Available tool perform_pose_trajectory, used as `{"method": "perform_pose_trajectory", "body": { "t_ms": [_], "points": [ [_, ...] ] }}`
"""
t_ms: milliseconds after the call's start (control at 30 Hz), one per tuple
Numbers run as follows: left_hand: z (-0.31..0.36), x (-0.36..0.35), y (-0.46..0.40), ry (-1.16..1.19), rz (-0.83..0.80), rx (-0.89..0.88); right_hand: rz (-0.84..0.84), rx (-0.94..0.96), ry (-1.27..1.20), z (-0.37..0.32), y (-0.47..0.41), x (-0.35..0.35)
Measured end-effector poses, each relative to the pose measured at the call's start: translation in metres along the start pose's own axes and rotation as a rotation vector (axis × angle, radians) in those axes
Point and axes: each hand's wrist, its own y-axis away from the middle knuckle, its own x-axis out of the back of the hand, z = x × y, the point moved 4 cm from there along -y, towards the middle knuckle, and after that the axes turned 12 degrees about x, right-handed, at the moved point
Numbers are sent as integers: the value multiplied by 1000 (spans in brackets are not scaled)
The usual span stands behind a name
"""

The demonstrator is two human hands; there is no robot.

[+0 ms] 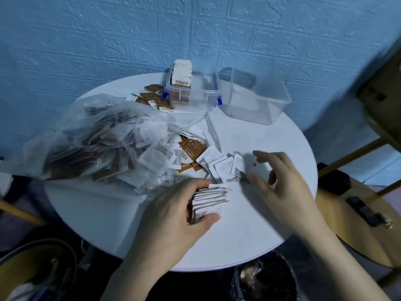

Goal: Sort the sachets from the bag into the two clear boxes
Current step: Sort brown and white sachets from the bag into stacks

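A blue wall [108,35] embossed with a brick pattern fills the upper part of the view. In front of it stands a round white table [238,235]. To the right is a chair with a tan seat [355,231] and gold-coloured metal legs [355,153]. Another tan seat edge [28,263] shows at lower left. A dark bin [267,279] lined with clear plastic sits under the table's near edge. The light is cool and dim

We note a round white table [249,231] bearing a clear plastic bag [97,135] of sachets at left, loose brown and white sachets [191,153] spilled beside it, and two clear boxes [193,92] [253,101] side by side at the far edge.
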Motion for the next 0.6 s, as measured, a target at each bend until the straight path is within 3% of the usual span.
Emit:
{"method": "perform_pose_trajectory", "body": {
  "t_ms": [100,333,467,600],
  "points": [
    [0,2,-1,11,-32,5,-159,-61,-108,20,-19,-6],
    [2,4,-1,-3,-42,-2,-237,26,-481,23,-36,4],
    [2,4,0,-5,-45,1,-471,199,-336,8,-50,1],
    [0,4,0,17,-51,11,-552,289,-141,-4,-62,-9]
  ]
}}
